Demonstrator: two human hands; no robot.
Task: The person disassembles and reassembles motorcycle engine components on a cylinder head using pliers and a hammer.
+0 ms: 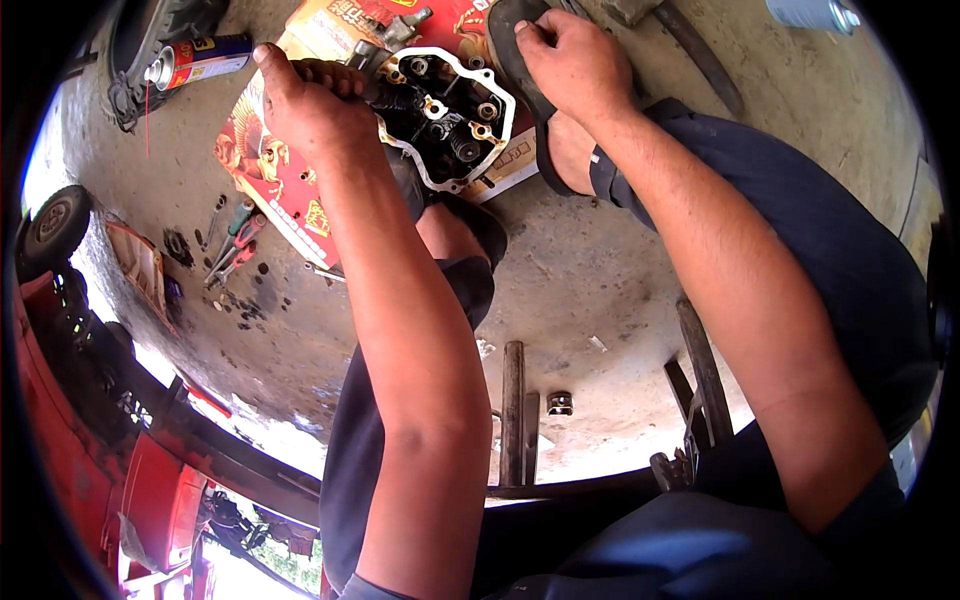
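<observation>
My left hand [310,105] is closed at the left side of a cylinder head [450,105], its fingers curled by a dark part I cannot make out. The head has a pale rim and black oily inside with springs, and lies on red printed cardboard [260,150]. A small metal part [400,28] sits behind it. My right hand [575,65] has curled fingers over my dark sandal [505,45], right of the head; whether it holds anything is hidden.
A spray can [210,60] with red straw and a tyre [130,70] are upper left. Pliers and screwdrivers [235,240] lie on concrete. Red machinery [160,490] fills the lower left. A metal bar [700,60], blue can [805,15], metal legs [515,410] and small round part [560,403] surround me.
</observation>
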